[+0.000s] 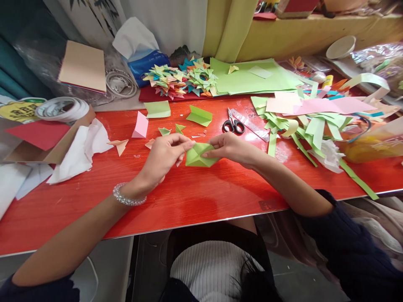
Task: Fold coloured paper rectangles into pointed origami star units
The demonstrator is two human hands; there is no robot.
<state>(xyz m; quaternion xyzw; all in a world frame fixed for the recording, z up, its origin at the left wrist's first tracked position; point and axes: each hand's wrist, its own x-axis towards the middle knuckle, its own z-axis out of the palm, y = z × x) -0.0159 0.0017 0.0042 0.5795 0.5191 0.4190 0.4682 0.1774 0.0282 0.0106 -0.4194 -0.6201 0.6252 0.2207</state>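
Observation:
A small green paper [199, 156] with folded corners is held just above the red table by both hands. My left hand [168, 155] pinches its upper left corner between thumb and fingers. At the paper's right side, my right hand [227, 149] grips the edge, thumb on top. Behind them lie a creased green piece [199, 116], a pale green piece [158, 109], a pink piece [140, 125] and small folded green bits [180, 128]. An orange folded piece [119, 146] is to the left.
Black-handled scissors [233, 124] and a clear ruler [250, 125] lie behind my right hand. Paper strips [317, 126] pile up at right. Folded paper star shapes [166, 79], green sheets [248, 77] and a tissue pack [146, 65] stand at the back. Tape rolls [63, 110] are at left.

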